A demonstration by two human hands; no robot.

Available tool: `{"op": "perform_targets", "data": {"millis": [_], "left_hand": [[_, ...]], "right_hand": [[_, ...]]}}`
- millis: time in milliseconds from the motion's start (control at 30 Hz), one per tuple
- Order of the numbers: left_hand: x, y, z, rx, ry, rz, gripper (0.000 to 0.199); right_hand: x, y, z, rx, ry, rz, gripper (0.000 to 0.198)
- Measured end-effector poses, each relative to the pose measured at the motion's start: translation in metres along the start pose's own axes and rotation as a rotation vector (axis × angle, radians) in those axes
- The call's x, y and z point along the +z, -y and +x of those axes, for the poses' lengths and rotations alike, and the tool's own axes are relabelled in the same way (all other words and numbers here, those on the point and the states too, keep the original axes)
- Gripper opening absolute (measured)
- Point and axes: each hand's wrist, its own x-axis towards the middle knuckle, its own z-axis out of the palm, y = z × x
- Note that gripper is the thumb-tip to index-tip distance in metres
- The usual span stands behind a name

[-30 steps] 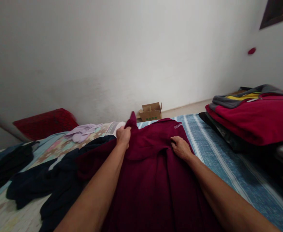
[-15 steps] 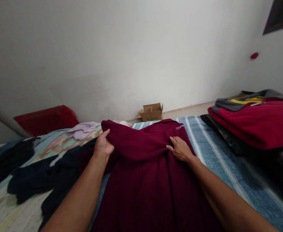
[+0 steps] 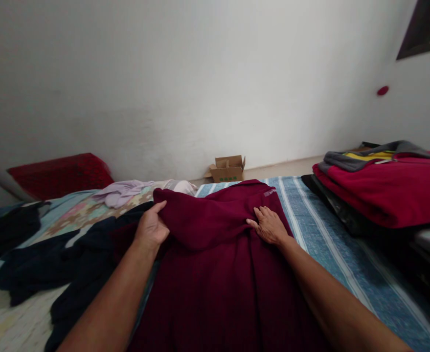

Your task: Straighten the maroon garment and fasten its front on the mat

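Note:
A maroon garment (image 3: 215,283) lies spread before me, with a small pale print near its upper right edge; its exact kind does not show. My left hand (image 3: 153,224) is closed on the garment's left edge, thumb on top, and holds that part raised in a loose flap. On the right side of the cloth rests my right hand (image 3: 269,225), fingers stretched out and slightly apart, with small creases running from it. Dark navy clothing (image 3: 79,254) lies to the left, partly behind my left forearm.
The garment lies on a blue striped bedsheet (image 3: 321,234). To the right stands a stack of folded clothes with a red and grey jacket (image 3: 379,190) on top. A lilac cloth (image 3: 121,190) and a red item (image 3: 60,173) are at the back left. An open cardboard box (image 3: 227,169) sits by the wall.
My left hand and the flap it holds have come slightly lower. My right hand keeps its place on the cloth. The view has shifted a little.

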Motion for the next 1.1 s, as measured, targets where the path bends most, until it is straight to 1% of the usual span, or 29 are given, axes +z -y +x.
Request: {"op": "perform_targets", "data": {"millis": [67, 100, 133, 167, 200, 233, 267, 300, 333, 367, 400, 433, 500, 567, 633, 700, 767, 933, 1033, 1100], "left_hand": [[-0.003, 0.005, -0.009, 0.115, -0.083, 0.278, 0.014], [-0.005, 0.008, -0.014, 0.221, -0.149, 0.440, 0.015], [-0.005, 0.012, -0.021, 0.371, -0.211, 0.615, 0.020], [-0.004, 0.018, -0.029, 0.550, -0.255, 0.787, 0.026], [-0.001, 0.025, -0.038, 0.743, -0.261, 0.951, 0.030], [0.004, 0.033, -0.048, 0.928, -0.207, 1.094, 0.033], [0.012, 0.043, -0.058, 1.068, -0.093, 1.223, 0.032], [0.021, 0.054, -0.068, 1.128, 0.078, 1.355, 0.026], [0.032, 0.065, -0.077, 1.132, 0.230, 1.472, 0.020], [0.043, 0.077, -0.084, 1.098, 0.334, 1.583, 0.014], [0.054, 0.088, -0.090, 1.062, 0.414, 1.686, 0.010], [0.065, 0.098, -0.093, 1.042, 0.437, 1.764, 0.010], [0.082, 0.113, -0.093, 1.013, 0.440, 1.856, 0.014], [0.093, 0.122, -0.086, 0.974, 0.452, 1.893, 0.017], [0.097, 0.125, -0.077, 0.901, 0.462, 1.897, 0.019], [0.097, 0.124, -0.069, 0.818, 0.445, 1.883, 0.018], [0.097, 0.122, -0.064, 0.770, 0.428, 1.865, 0.018], [0.093, 0.117, -0.061, 0.772, 0.462, 1.892, 0.016], [0.090, 0.117, -0.060, 0.777, 0.452, 1.888, 0.017], [0.088, 0.117, -0.060, 0.819, 0.427, 1.879, 0.020]], "right_hand": [[-0.001, -0.001, 0.001, 0.001, 0.015, 0.007, 0.068], [-0.001, -0.002, 0.001, 0.005, 0.023, 0.011, 0.068], [-0.001, -0.002, 0.001, 0.009, 0.028, 0.014, 0.067], [-0.001, -0.003, 0.001, 0.010, 0.029, 0.018, 0.066], [-0.001, -0.003, 0.001, 0.010, 0.028, 0.021, 0.065], [-0.001, -0.003, 0.001, 0.008, 0.025, 0.024, 0.064], [-0.001, -0.004, 0.001, 0.006, 0.021, 0.025, 0.063], [0.000, -0.004, 0.001, 0.003, 0.019, 0.023, 0.062], [0.000, -0.004, 0.001, 0.001, 0.017, 0.021, 0.062], [0.000, -0.005, 0.001, -0.002, 0.014, 0.020, 0.061], [0.001, -0.005, 0.002, -0.004, 0.010, 0.019, 0.061], [0.002, -0.006, 0.002, -0.007, 0.005, 0.021, 0.060], [0.003, -0.008, 0.003, -0.010, -0.001, 0.030, 0.059], [0.005, -0.010, 0.004, -0.011, -0.008, 0.051, 0.056], [0.006, -0.013, 0.005, -0.020, -0.020, 0.088, 0.053], [0.006, -0.016, 0.006, -0.030, -0.035, 0.143, 0.050], [0.004, -0.019, 0.006, -0.032, -0.045, 0.214, 0.051], [-0.004, -0.020, 0.002, -0.045, -0.011, 0.392, 0.054], [-0.007, -0.019, 0.000, -0.042, 0.001, 0.416, 0.056], [-0.007, -0.019, -0.001, -0.039, 0.005, 0.405, 0.057]]}}
